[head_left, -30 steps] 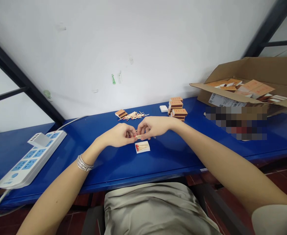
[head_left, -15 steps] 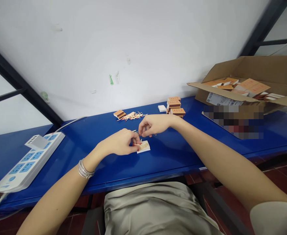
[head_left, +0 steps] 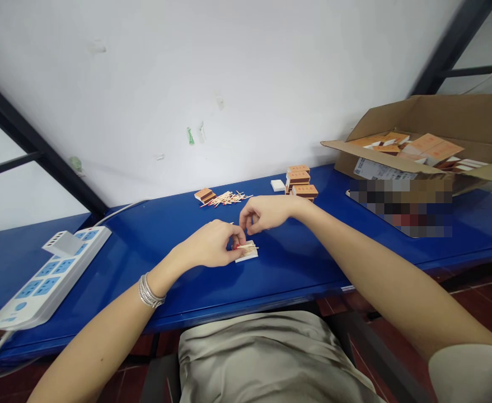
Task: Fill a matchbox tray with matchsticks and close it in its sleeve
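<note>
My left hand (head_left: 212,245) is closed in a pinch on a few matchsticks (head_left: 246,247), lowered onto the small white matchbox tray (head_left: 251,253) on the blue table (head_left: 296,263). My right hand (head_left: 265,212) hovers just behind the tray with its fingers curled; whether it holds anything is hidden. A loose pile of matches (head_left: 228,198) lies farther back beside an orange matchbox (head_left: 206,195).
A stack of orange matchboxes (head_left: 300,180) and a white tray (head_left: 278,185) stand at the back. An open cardboard box (head_left: 426,145) with more matchboxes sits at the right. A white and blue power strip (head_left: 48,274) lies at the left.
My hands have parted. The left one carried the matchsticks down onto the tray, and the right one drew back a little.
</note>
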Available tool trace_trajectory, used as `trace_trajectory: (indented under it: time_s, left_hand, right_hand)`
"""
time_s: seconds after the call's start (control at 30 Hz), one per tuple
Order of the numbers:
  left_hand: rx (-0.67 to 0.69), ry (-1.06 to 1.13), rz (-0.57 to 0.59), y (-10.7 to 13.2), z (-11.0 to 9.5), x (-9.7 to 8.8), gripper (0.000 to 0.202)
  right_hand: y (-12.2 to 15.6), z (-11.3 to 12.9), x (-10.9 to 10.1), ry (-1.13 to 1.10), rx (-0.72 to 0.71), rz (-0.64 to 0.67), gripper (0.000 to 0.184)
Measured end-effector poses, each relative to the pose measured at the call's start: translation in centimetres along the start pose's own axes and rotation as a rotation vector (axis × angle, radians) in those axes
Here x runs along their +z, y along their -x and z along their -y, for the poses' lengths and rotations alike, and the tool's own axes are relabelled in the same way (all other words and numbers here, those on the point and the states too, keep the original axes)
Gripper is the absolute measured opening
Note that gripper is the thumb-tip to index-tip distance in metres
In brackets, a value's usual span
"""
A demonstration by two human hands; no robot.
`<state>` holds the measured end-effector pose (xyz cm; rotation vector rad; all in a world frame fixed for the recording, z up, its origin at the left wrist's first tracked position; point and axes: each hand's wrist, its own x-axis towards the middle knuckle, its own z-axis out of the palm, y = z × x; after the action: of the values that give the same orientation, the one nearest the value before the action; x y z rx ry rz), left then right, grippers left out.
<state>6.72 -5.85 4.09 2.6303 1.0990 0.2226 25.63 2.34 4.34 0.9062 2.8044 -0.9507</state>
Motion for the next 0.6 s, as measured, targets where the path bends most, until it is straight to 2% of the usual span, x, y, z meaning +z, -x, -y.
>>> trace_trajectory:
  time_s: [0.27, 0.4, 0.6]
  left_hand:
    - [0.009, -0.003, -0.011, 0.1, 0.1, -0.1, 0.014]
    - [0.029, 0.023, -0.028, 0.3, 0.9, -0.6, 0.018]
    - [0.039, 0.096, 0.042, 0.3, 2.3, -1.2, 0.027]
  right_hand:
    - [0.3, 0.4, -0.2, 0.002, 0.011, 0.007, 0.030]
    - [0.6, 0.8, -0.2, -0.016, 0.017, 0.084, 0.037]
    - [0.4, 1.6, 0.6, 0.042, -0.009, 0.123, 0.039]
